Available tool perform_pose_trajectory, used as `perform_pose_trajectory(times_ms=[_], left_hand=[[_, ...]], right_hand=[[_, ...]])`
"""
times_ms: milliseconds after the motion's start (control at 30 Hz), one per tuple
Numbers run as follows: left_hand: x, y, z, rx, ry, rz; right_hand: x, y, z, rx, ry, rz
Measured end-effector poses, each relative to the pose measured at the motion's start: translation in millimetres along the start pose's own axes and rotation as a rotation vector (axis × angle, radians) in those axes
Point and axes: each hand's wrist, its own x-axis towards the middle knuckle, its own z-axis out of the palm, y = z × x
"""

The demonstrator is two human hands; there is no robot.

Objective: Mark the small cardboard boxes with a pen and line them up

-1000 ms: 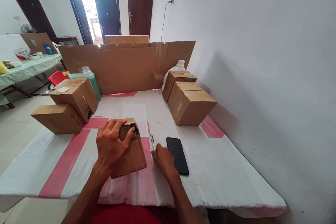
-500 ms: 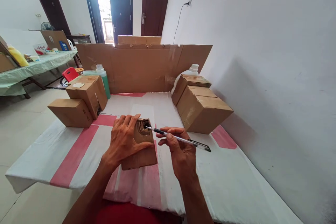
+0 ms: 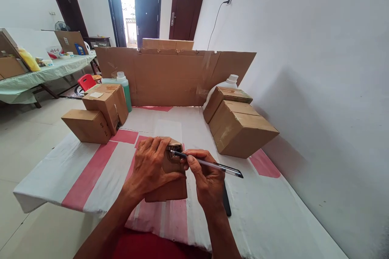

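Note:
A small cardboard box (image 3: 170, 184) lies on the table (image 3: 100, 162) in front of me. My left hand (image 3: 152, 168) presses down on its top, fingers spread over it. My right hand (image 3: 206, 180) grips a black pen (image 3: 209, 164), whose tip points left onto the box's far end near my left fingertips. A black phone (image 3: 226, 206) lies on the cloth, mostly hidden under my right hand.
Two cardboard boxes (image 3: 97, 115) stand at the left with a green bottle (image 3: 124, 89) behind them. Two more boxes (image 3: 240, 125) and a white bottle (image 3: 229, 83) sit at the right by the wall. A cardboard screen (image 3: 170, 75) closes the table's far edge.
My right hand has picked the pen up off the table and brought its tip onto the box. My left hand has stayed on the box. The view has shifted left.

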Motion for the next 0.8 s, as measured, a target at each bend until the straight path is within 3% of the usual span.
perform_pose_trajectory(times_ms=[467, 667, 733, 800], left_hand=[[0, -3, 2.6, 0.030, 0.003, 0.013], [-1, -2, 3.2, 0.061, 0.021, 0.034], [-2, 0, 3.1, 0.071, 0.029, 0.049], [-3, 1, 3.0, 0.079, 0.042, 0.061]], right_hand=[[-10, -5, -20, -0.119, -0.043, 0.037], [-5, -3, -44, -0.024, 0.196, 0.011], [0, 8, -53, 0.039, 0.224, 0.084], [4, 26, -58, -0.089, 0.149, 0.230]])
